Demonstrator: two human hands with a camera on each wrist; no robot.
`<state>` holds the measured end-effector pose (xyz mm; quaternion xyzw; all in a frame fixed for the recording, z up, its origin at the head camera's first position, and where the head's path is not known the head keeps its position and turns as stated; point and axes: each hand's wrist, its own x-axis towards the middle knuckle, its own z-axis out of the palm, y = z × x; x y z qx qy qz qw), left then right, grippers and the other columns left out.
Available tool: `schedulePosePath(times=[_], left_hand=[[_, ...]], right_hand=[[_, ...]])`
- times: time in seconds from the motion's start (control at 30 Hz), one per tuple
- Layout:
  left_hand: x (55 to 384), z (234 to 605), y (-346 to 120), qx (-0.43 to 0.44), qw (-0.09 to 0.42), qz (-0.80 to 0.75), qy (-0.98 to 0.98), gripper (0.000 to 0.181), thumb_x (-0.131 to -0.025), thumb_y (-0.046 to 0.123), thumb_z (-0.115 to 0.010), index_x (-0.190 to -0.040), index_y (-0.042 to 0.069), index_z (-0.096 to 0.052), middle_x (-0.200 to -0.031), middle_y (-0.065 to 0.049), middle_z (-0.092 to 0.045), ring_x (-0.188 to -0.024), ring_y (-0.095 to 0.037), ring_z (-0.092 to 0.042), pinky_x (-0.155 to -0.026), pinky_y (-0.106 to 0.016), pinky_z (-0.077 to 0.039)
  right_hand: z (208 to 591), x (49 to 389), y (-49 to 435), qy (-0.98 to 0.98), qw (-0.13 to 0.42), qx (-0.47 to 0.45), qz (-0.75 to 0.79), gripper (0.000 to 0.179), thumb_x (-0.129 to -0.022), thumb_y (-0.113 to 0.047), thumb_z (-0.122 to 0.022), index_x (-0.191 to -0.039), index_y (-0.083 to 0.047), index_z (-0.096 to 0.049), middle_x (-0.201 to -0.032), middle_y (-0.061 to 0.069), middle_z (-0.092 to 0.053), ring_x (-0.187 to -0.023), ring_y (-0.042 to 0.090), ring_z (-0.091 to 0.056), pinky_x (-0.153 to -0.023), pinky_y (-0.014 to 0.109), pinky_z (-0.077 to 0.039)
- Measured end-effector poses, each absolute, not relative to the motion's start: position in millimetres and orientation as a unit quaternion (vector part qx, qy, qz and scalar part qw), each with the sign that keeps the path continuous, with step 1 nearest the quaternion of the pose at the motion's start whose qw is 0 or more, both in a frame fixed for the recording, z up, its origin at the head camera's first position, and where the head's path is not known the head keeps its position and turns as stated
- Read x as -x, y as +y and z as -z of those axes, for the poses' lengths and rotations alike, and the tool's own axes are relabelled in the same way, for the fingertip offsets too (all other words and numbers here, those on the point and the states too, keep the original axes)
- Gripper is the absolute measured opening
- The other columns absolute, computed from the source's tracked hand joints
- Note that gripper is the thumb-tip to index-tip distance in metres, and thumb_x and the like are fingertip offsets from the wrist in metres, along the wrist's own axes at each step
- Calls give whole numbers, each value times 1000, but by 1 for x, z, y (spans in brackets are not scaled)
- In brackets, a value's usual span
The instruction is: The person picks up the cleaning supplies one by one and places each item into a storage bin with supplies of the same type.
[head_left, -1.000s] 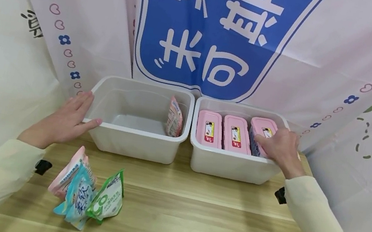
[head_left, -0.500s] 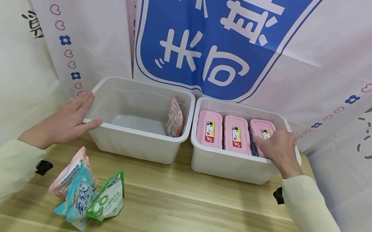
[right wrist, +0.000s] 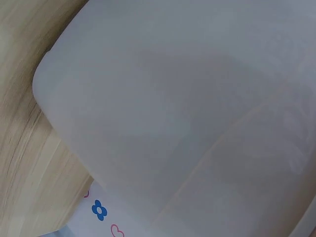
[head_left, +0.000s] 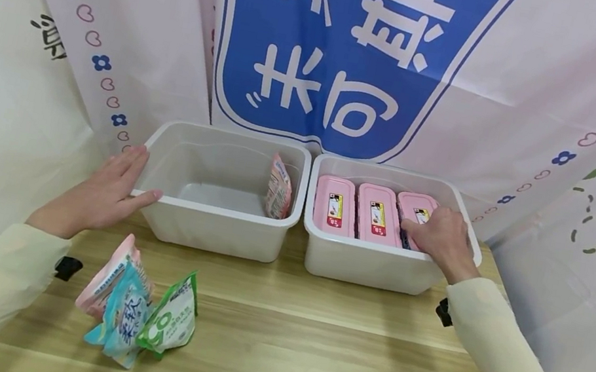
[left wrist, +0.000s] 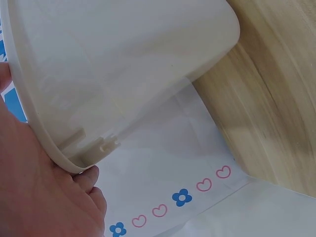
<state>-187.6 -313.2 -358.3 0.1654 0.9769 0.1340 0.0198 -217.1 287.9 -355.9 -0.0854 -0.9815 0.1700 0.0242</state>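
In the head view my right hand (head_left: 443, 238) holds the rightmost pink-lidded box (head_left: 416, 203) inside the right white bin (head_left: 364, 267). The thumb lies along its left side, and the other fingers are mostly hidden. A middle box (head_left: 379, 217) and a left box (head_left: 335, 206) of the same kind stand beside it. My left hand (head_left: 101, 194) rests on the corner rim of the left white bin (head_left: 218, 232), thumb over the front edge. The left wrist view shows fingers (left wrist: 89, 177) touching that rim from outside. One pink pouch (head_left: 279, 189) leans at that bin's right wall.
On the wooden table (head_left: 305, 347), front left, stand a pink pouch (head_left: 105, 278), a blue pouch (head_left: 128, 316) and a green-white pouch (head_left: 173, 317). A printed cloth (head_left: 304, 81) hangs directly behind the bins. The right wrist view shows mainly the bin's outer wall (right wrist: 173, 108).
My right hand has shifted slightly left and lower with the rightmost box, which now sits about level with the other two and nearer them. The left hand stays at the rim.
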Motion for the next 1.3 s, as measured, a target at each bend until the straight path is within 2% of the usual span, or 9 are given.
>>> schedulePosePath(times=[0.17, 0.4, 0.73, 0.93, 1.13, 1.3], left_hand=[[188, 359, -314, -160, 25, -130, 978, 96, -110, 56, -41, -165, -7, 5, -175, -30, 9, -163, -51, 3, -133, -65, 0], [187, 357, -315, -158, 27, -132, 978, 96, -110, 56, -41, -165, -7, 6, -175, -30, 10, -163, -52, 4, -132, -66, 0], [185, 356, -314, -150, 29, -141, 978, 99, -108, 60, -41, -166, -5, 6, -176, -26, 10, -163, -51, 3, -131, -69, -4], [187, 355, -313, -149, 32, -138, 979, 99, -108, 61, -41, -166, -3, 7, -176, -26, 9, -163, -51, 4, -131, -69, -4], [187, 358, -314, -159, 29, -137, 977, 97, -109, 57, -41, -165, -7, 6, -175, -30, 9, -162, -53, 4, -130, -70, -4], [187, 358, -314, -161, 23, -139, 977, 97, -109, 57, -42, -165, -7, 5, -175, -29, 9, -163, -52, 4, -132, -68, -3]], right_hand=[[358, 217, 289, -981, 13, 83, -176, 45, -91, -46, -71, -81, -2, -63, -75, 12, -60, -64, 23, -55, -50, 28, -39], [355, 217, 287, -983, -1, 88, -160, 47, -92, -47, -68, -86, -1, -65, -82, 15, -65, -65, 23, -59, -50, 27, -41], [357, 219, 287, -982, -38, 94, -161, 51, -94, -48, -71, -96, 3, -64, -77, 14, -64, -58, 19, -57, -49, 26, -39], [357, 218, 288, -983, -32, 87, -156, 53, -92, -49, -73, -99, 3, -62, -78, 14, -63, -61, 20, -56, -50, 26, -38], [349, 212, 290, -982, -49, 79, -163, 51, -93, -47, -74, -103, 1, -59, -72, 9, -55, -61, 18, -52, -51, 28, -38], [333, 205, 295, -979, -70, 67, -178, 48, -97, -43, -72, -109, 2, -61, -79, 12, -58, -67, 23, -59, -55, 29, -43]])
